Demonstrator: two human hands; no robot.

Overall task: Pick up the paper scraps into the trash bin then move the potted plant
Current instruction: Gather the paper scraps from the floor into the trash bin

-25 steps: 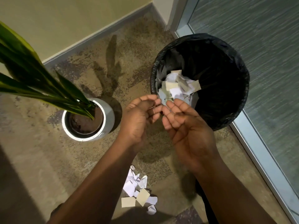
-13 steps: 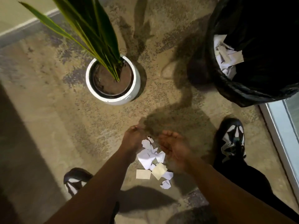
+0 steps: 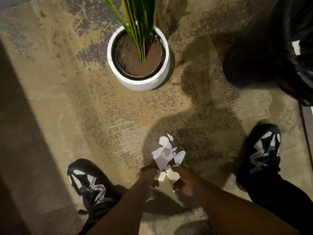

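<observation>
White paper scraps [image 3: 165, 154] lie heaped on the floor between both grips; the white-potted plant [image 3: 138, 56] stands upright beyond, black-lined trash bin [image 3: 264, 48] far right.

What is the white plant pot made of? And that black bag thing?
The white plant pot looks like matte ceramic or concrete: thick rim, dull speckled surface. The black bin liner looks like thin plastic: glossy, crinkled folds.

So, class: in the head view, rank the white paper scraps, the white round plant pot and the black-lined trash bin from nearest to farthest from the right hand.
1. White paper scraps: on the floor, touching the right hand.
2. White round plant pot: ahead, slightly left.
3. Black-lined trash bin: far upper right.
</observation>
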